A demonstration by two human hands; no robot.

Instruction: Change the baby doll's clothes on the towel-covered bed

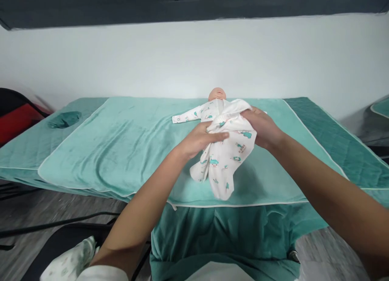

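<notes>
A baby doll (217, 93) lies face up on the green bed cover, its head toward the wall. It wears a white long-sleeved baby top (194, 113) with small green prints; one sleeve stretches out to the left. In front of it I hold up matching footed baby pants (232, 155), their footed legs hanging toward me. My left hand (202, 139) grips the left side of the waist, thumb across the front. Gathered fabric at the upper right is in my right hand (263, 127), whose fingertips are partly hidden. The doll's lower body is behind the pants.
The green cover (127, 143) spreads over a massage bed with a face hole (65, 119) at the left. A black and red chair (18, 115) stands at far left. Printed cloth (71, 260) lies on a black seat at lower left. A white wall (152, 58) rises behind.
</notes>
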